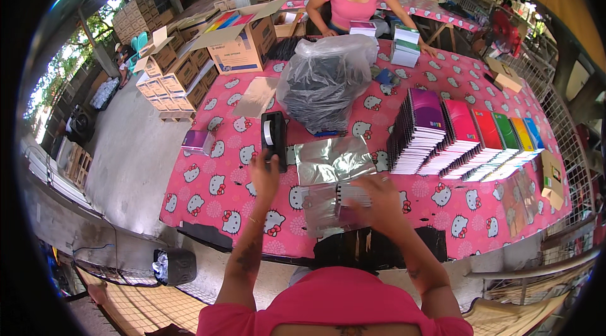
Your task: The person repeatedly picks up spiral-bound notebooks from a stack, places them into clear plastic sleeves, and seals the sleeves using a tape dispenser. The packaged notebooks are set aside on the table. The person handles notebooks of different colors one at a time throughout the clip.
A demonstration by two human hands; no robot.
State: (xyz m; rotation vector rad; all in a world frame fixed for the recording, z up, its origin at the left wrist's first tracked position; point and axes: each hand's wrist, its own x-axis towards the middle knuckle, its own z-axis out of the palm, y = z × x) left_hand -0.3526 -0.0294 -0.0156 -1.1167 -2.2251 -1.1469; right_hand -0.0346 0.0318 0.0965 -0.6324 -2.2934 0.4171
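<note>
Head view, desk: pink cloth printed with white cartoon cats (442,216).
Notebook in hand: small purple-covered notebook with white page edges (351,212), at the desk's near edge, under the right hand; whether on or inside the clear glossy plastic film (334,160) cannot be told.
Right grip: right hand (380,202) over the notebook, fingers extended; blurred, so whether they pinch the film cannot be told.
Left grip: left hand (264,175) at the near end of the black tape dispenser (273,137); how firmly it is held cannot be told.
Done: judged finished, one glossy purple packet (199,141) at the left.
Left to do: the notebook in hand, with no closure visible; probably also the tall row of spiral-bound notebooks, purple through blue (429,109), at the right.
Writing, notebooks: small light lettering on the covers; not transcribed.
Writing, boxes: dark print on the open brown cardboard box (235,55); not transcribed.
</note>
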